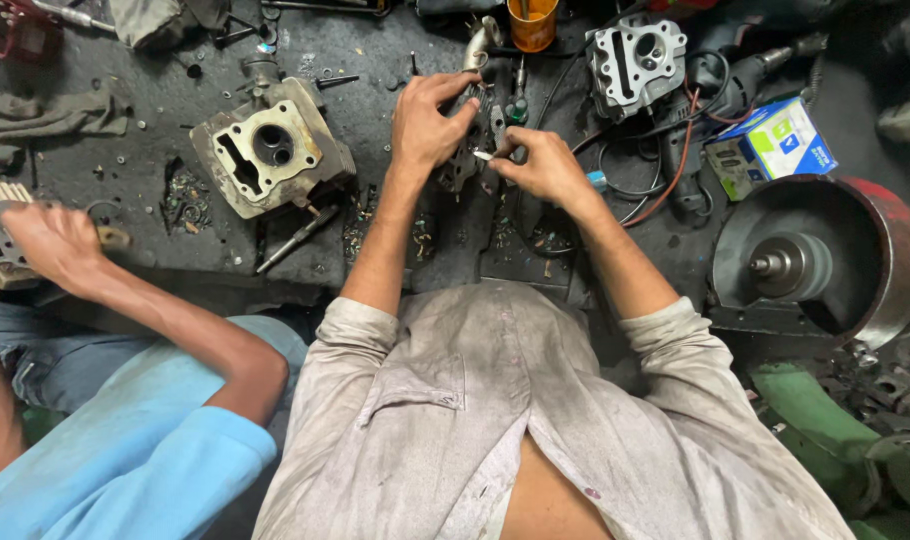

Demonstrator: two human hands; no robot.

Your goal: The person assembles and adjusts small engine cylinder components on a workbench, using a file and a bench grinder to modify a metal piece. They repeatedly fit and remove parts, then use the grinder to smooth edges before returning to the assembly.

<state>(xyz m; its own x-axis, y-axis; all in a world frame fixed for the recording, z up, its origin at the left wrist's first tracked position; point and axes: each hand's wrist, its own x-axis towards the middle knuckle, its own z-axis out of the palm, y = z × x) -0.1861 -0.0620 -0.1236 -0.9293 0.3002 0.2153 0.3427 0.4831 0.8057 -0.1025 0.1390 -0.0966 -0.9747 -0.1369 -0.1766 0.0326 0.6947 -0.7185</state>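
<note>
While our left hand clamped its fingers over the top of a dark metal engine part, seemingly to steady it on the greasy workbench, our right hand was closed in a pinch on a small pale pin-like piece, holding its tip against the part's side. That piece lay roughly level, its long axis running left to right and its free end pointing at the part; the part itself stood with its long axis running away from us, towards the bench's far edge. Beyond it, at that edge, stood an orange cup. A worn cylinder head sat left of centre, a cleaner one far right. At the left edge, another person's hand gripped a finned part.
</note>
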